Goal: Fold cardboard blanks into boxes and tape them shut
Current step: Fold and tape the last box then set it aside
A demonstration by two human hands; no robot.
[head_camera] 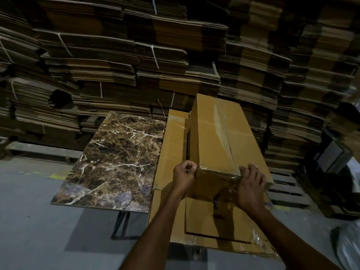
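A long brown cardboard box (pixel 216 137) lies on other cardboard boxes (pixel 171 152) at the right end of the table. Its top seam is covered with clear tape (pixel 219 114). More glossy tape crosses its near end between my hands. My left hand (pixel 184 175) is curled into a fist against the near left corner, where the tape strip ends, and appears to pinch it. My right hand (pixel 249 184) lies with spread fingers over the near right corner, pressing the tape down.
A brown marble-patterned tabletop (pixel 115 160) on dark legs stretches to the left. High stacks of strapped flat cardboard blanks (pixel 136 65) wall off the back and right. A wooden pallet (pixel 288 190) and a plastic bag (pixel 348 248) sit on the grey floor at right.
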